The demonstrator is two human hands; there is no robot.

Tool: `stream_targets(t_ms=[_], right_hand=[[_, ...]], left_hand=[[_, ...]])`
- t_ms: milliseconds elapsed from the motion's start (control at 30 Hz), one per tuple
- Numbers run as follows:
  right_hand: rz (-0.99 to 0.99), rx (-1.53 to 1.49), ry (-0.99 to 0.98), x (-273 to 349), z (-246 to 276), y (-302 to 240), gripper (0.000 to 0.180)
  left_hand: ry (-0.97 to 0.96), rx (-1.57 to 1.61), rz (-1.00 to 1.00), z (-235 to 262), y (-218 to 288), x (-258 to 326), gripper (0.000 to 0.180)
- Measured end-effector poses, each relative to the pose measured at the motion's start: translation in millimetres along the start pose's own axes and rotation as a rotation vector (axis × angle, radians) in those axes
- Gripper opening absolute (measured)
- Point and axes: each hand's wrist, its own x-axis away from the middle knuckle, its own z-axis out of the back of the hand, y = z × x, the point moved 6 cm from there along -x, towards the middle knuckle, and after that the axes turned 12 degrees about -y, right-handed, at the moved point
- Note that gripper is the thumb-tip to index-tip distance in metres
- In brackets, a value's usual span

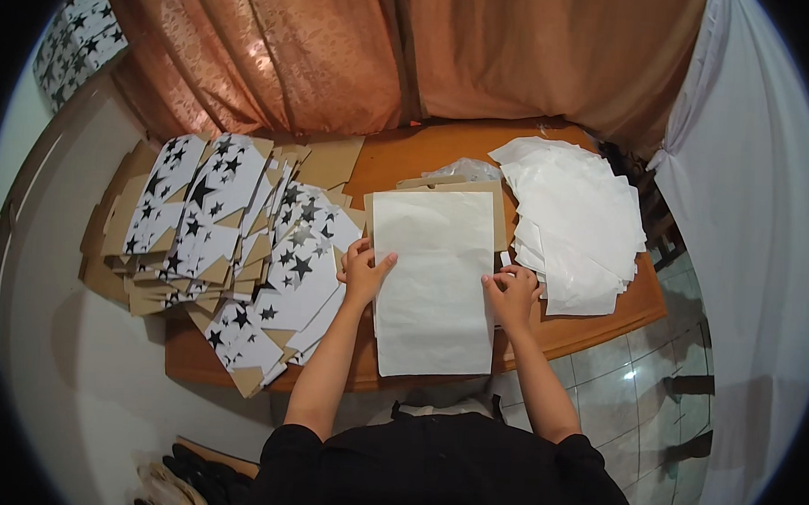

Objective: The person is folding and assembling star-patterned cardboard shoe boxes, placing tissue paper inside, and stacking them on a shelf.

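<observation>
Between left hand [361,270] and right hand [511,291] lies white sheet [432,281], edges pinched.

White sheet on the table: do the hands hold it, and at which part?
Both hands, left hand and right hand, pinch the white sheet at its left and right edges.

In front of us a sheet of paper [432,281] lies on cardboard [479,194] on the table [591,328]. Our left hand [360,270] rests at its left edge, our right hand [511,291] at its right. Left lies a heap of folded bags [234,236], right a paper stack [573,219], curtains [341,51] behind
</observation>
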Motion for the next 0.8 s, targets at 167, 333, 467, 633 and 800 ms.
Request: stream_targets(t_ms=[167, 333, 467, 633, 800], right_hand=[[-0.089, 0.048, 0.026, -11, 13, 3, 0.021], [-0.165, 0.143, -0.013, -18, 14, 7, 0.02], [-0.179, 0.169, -0.071, -22, 12, 13, 0.021], [-0.157, 0.153, -0.019, -21, 3, 28, 0.02], [-0.075, 0.117, 0.006, -20, 3, 29, 0.017]], left_hand=[[-0.067, -0.076, -0.049, -15, 12, -18, 0.034], [0.277, -0.138, -0.093, -4, 30, -16, 0.045], [0.064, -0.317, -0.584, -9, 80, -11, 0.049], [-0.659, -0.593, -1.199, -86, 106, 23, 0.042], [-0.848, -0.597, -1.153, -120, 83, 18, 0.043]])
